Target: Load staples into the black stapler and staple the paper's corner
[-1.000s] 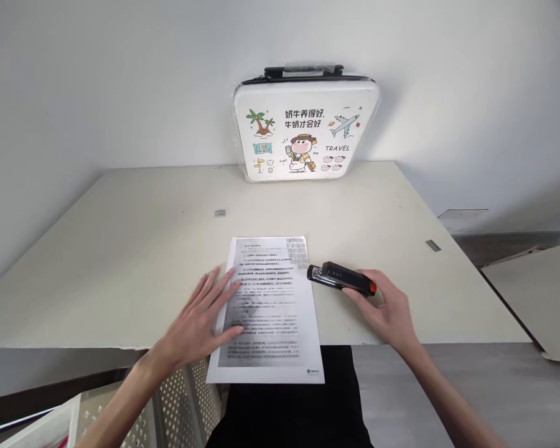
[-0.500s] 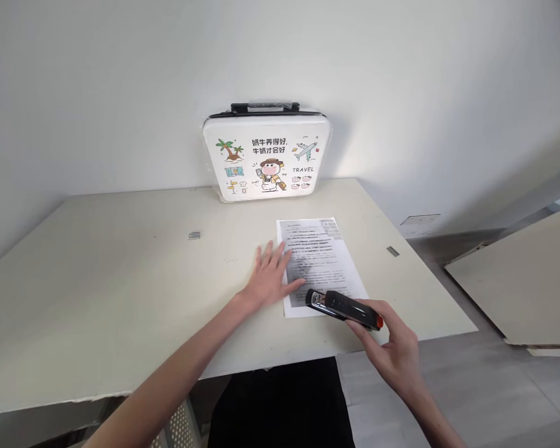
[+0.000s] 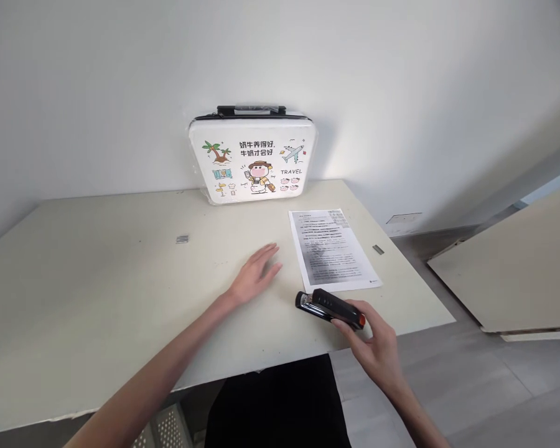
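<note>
My right hand [image 3: 376, 345] is wrapped round the rear of a black stapler [image 3: 331, 308] with a red end, held near the front edge of the table. The stapler points left, just below the lower edge of a printed sheet of paper [image 3: 331, 252]. Left of the paper, my left hand [image 3: 256, 274] holds nothing, its fingers stretched out over the tabletop and apart from the sheet. Whether its palm rests on the table I cannot tell.
A white cartoon-printed case [image 3: 254, 162] with a black handle stands against the wall at the back of the pale table [image 3: 98, 298]. Staple strips [image 3: 182, 239] lie at left, and another staple strip [image 3: 378, 249] lies right of the paper. A pale panel [image 3: 508, 274] is beyond the table's right side.
My left hand has come off the paper and moved left. The sheet now lies farther up and right, clear of the stapler. The view has shifted slightly right.
</note>
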Motion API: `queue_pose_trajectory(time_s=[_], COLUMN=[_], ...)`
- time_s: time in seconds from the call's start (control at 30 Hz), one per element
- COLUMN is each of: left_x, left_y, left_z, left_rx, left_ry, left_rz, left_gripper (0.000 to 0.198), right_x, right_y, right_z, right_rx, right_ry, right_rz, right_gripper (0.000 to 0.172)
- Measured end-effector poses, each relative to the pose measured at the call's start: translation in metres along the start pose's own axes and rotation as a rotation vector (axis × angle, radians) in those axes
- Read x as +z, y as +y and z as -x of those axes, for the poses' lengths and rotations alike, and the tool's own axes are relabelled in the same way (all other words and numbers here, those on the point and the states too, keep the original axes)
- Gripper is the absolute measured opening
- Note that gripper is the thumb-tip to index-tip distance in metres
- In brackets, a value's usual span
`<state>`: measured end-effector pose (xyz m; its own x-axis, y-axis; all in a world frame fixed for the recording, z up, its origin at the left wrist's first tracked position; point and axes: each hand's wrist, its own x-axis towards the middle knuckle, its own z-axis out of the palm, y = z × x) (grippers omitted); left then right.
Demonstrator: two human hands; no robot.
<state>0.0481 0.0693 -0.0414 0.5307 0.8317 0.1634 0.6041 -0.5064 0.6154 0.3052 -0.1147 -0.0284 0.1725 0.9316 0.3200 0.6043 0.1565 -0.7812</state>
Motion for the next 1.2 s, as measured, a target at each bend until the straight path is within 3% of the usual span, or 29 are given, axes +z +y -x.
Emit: queue_pose_trajectory(time_s=[0.2,0.37,0.5,0.67,0.83,1.2], left_x=[-0.054,-0.061,-0.054,-0.048,-0.046,-0.05], left_y=[0.0,0.004,0.002,0.001,0.0,0.007], left_z=[0.109,0.156,0.164,0.164,0.166,0.166], left_rx=[-0.239,-0.356,-0.373,-0.366,-0.374,-0.504], left_ry=[0.098,0.247,0.373,0.446,0.457,0.688], left_rz=[0.149,0.221,0.293,0.362,0.319,0.33], left_gripper=[0.049,0.044,0.04,0.037,0.034,0.031], right_x=[0.051,0.099,0.117,0.112,0.11,0.118], right_y=[-0.016,-0.033,-0.044,-0.048,-0.044,-0.043], right_z=[-0.012,-0.03,-0.038,-0.038,-0.034,-0.034], right_rx=[-0.022,-0.069,-0.06,-0.036,0.084,0.076], right_ry=[-0.186,-0.314,-0.371,-0.441,-0.392,-0.356], right_rz=[-0.111,-0.098,-0.078,-0.121,-0.221,-0.247], right_gripper=[0.029,0.03,0.031,0.034,0.046,0.042])
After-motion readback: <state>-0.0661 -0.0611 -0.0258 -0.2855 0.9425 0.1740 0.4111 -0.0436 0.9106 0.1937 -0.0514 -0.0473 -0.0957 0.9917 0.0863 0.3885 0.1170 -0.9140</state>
